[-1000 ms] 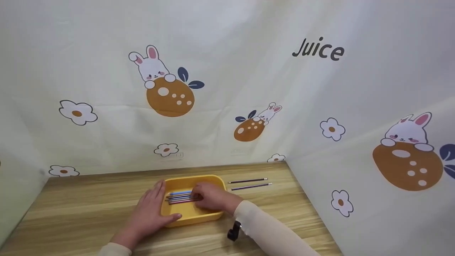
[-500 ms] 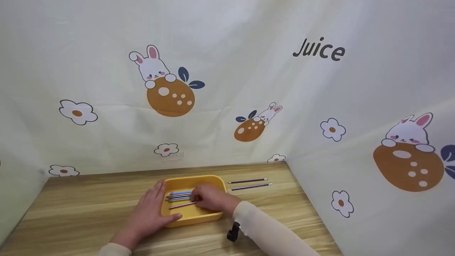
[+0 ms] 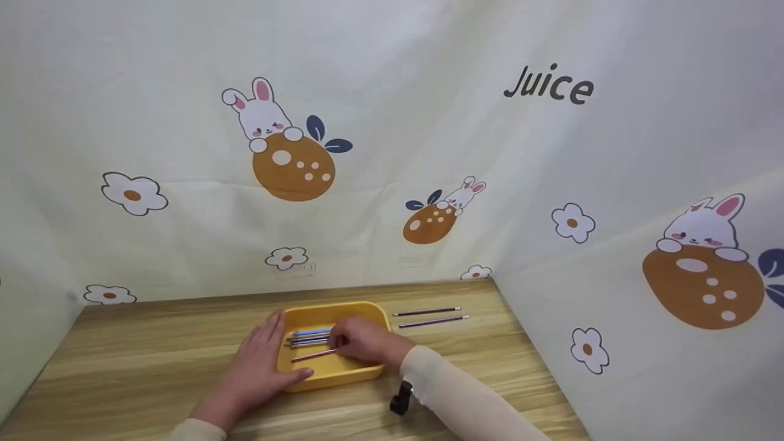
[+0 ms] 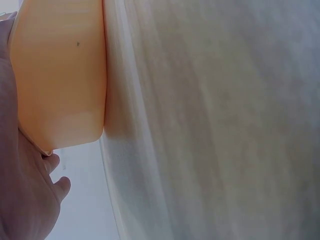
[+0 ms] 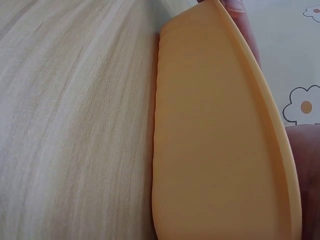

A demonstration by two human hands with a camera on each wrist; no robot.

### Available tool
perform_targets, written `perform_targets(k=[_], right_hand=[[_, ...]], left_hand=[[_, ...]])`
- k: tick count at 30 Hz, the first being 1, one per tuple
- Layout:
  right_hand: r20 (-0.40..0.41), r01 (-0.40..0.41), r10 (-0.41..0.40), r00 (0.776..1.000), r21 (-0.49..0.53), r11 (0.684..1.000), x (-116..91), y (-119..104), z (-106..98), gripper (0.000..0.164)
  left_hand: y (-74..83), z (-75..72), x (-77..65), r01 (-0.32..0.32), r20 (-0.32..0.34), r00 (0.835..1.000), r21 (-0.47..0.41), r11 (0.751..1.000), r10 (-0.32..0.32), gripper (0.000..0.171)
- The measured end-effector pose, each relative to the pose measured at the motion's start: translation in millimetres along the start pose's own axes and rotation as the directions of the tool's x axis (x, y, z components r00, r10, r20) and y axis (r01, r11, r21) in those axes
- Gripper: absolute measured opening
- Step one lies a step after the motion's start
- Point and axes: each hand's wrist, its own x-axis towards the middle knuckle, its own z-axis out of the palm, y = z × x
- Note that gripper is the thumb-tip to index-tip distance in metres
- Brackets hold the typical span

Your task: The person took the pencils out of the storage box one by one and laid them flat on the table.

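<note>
A yellow plastic box (image 3: 334,373) stands on the wooden table, with several pencils (image 3: 310,334) lying side by side in it, blue ones among them. My right hand (image 3: 364,340) reaches inside and pinches a dark reddish pencil (image 3: 312,354) by its right end, a little apart from the row on the near side. That hand covers the right ends of the other pencils. My left hand (image 3: 260,361) rests on the box's left end, fingers extended along the rim and thumb over the near-left corner. The left wrist view shows the left hand (image 4: 25,185) against the box wall (image 4: 65,90).
To the right of the box, a dark pencil (image 3: 427,312) and a second dark pencil (image 3: 433,321) lie roughly parallel on the table (image 3: 153,349). A cream curtain (image 3: 380,122) printed with rabbits and flowers encloses the back and sides.
The reddish pencil has moved away from the row toward the near side of the box, pinched in my right hand. My left hand and the two pencils outside stay put.
</note>
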Motion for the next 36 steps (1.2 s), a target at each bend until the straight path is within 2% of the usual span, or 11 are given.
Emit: perform_targets(k=[7,13,23,32,36], right_hand=[[0.003,-0.017,0.017,1.000,-0.020,1.000,0.8,1.7,3.0,0.008],[0.015,-0.009,0.009,1.000,-0.033,0.999,1.0,2.7,4.3,0.012],[-0.021,0.049,-0.049,0.999,0.016,0.999,-0.8,-0.8,-3.2,0.013],[-0.042,0.043,-0.041,0.998,0.067,0.997,-6.5,-10.2,-11.6,0.018],[-0.041,0.055,-0.053,0.998,0.056,0.997,-9.9,-12.0,-17.9,0.018]], left_hand=[[0.3,1.2,1.7,0.015,0.007,1.000,-0.003,1.000,-0.015,0.133],[2.3,2.0,2.2,0.035,0.028,0.999,-0.011,0.999,-0.035,0.132],[2.2,-0.4,-0.1,-0.024,-0.039,0.999,-0.004,1.000,0.024,0.131],[2.3,-1.7,-1.7,-0.030,-0.041,0.999,0.002,1.000,0.030,0.130],[2.3,-1.1,-2.2,-0.017,-0.028,0.999,-0.009,1.000,0.017,0.131]])
